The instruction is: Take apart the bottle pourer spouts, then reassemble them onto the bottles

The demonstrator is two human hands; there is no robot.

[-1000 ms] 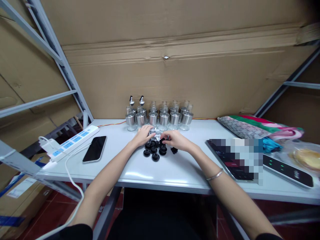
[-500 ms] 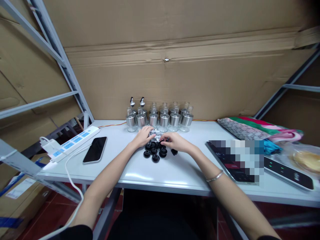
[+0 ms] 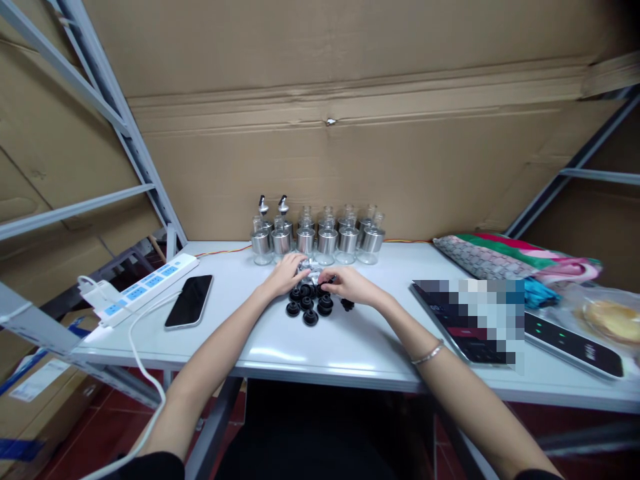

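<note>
My left hand [image 3: 287, 273] rests over the tabletop with its fingers stretched out and apart, beside a small group of shiny silver pour spouts [image 3: 314, 265]. They lie partly hidden between my hands. My right hand [image 3: 347, 283] has thumb and fingers pinched together on a black rubber stopper, mostly covered by the fingers. Under and in front of both hands lies a cluster of black stoppers [image 3: 310, 318], round and flanged. Another dark clump [image 3: 347, 305] sits just below my right palm. Behind the hands stand several glass bottles with steel sleeves [image 3: 327, 241]; two at the back left carry spouts [image 3: 283, 204].
A phone [image 3: 189, 301] and a white power strip [image 3: 145, 288] with a cable lie to the left. On the right are a tablet-like device [image 3: 450, 327], partly pixelated, a black-and-white device [image 3: 575, 343] and a patterned cloth bundle [image 3: 515, 257]. Cardboard [image 3: 350, 153] walls the back.
The view has shifted very slightly. Both hands stay in nearly the same place, with the right fingers still pinched at the stoppers.
</note>
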